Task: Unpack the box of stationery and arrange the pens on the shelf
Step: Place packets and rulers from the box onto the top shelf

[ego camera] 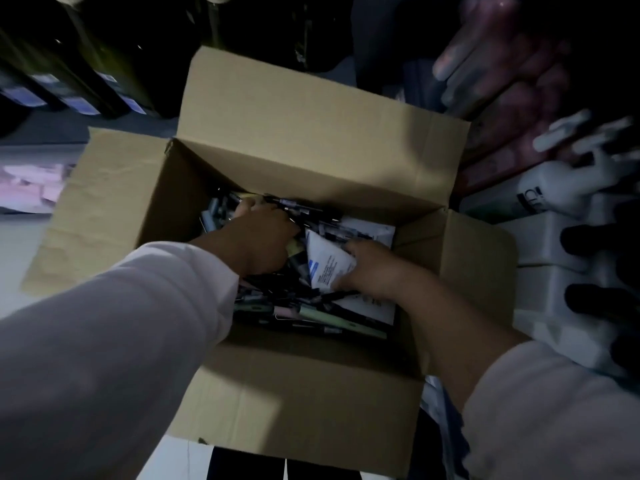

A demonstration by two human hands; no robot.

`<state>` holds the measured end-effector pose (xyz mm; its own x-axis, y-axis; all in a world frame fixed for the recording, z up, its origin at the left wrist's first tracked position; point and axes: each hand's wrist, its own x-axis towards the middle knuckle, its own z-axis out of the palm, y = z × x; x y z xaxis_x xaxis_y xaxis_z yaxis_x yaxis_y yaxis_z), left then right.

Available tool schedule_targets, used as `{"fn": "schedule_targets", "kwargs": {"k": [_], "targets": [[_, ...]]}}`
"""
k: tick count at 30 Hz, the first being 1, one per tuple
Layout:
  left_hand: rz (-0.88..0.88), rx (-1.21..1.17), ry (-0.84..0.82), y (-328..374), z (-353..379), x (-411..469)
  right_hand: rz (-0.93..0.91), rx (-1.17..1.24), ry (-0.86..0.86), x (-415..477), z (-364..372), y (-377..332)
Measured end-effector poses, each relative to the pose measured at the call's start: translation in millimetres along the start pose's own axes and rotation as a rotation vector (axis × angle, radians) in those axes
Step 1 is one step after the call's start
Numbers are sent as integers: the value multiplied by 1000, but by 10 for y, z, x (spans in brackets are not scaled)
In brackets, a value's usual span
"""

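Open cardboard box point(311, 133), loose heap of pens point(322, 318) filling its bottom beneath both hands, left hand point(263, 239) curled round several pens at the far side, right hand point(369, 270) just beside it, pinching a white printed paper packet point(325, 259)

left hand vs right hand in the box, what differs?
Grip: left hand curls round dark pens; right hand pinches a white printed packet. Position: left hand reaches toward the far wall; right hand sits nearer, by the right wall. Shared: both inside the cardboard box.
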<state>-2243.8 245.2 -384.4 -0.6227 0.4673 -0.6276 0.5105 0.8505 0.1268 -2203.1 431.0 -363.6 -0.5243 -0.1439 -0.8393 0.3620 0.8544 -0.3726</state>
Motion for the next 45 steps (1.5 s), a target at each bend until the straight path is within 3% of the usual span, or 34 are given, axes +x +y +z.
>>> {"fn": "schedule_targets", "kwargs": {"k": [4, 9, 19, 25, 29, 32, 37, 41, 45], "targets": [[-7, 112, -9, -12, -34, -21, -31, 155, 171, 55, 9, 54], [-1, 70, -151, -98, -88, -171, -62, 354, 351, -8, -35, 50], [91, -21, 347, -238, -322, -649, -203, 578, 618, -524, -182, -174], [-14, -353, 376, -66, -722, -1123, -225, 718, 822, -1006, -406, -367], [20, -486, 447, 80, -1088, -1504, -224, 797, 857, -1461, -563, -514], [-4, -774, 460, 250, -1449, -1704, -256, 797, 881, -1796, -648, -616], [-16, -1426, 445, 712, -2177, -2050, -289, 721, 960, -2354, -742, -870], [104, -1664, 338, 1052, -2568, -2315, -380, 624, 1016, -2771, -747, -1079], [128, -1751, 394, 1257, -2798, -2526, -500, 495, 922, -3192, -744, -1147]]}}
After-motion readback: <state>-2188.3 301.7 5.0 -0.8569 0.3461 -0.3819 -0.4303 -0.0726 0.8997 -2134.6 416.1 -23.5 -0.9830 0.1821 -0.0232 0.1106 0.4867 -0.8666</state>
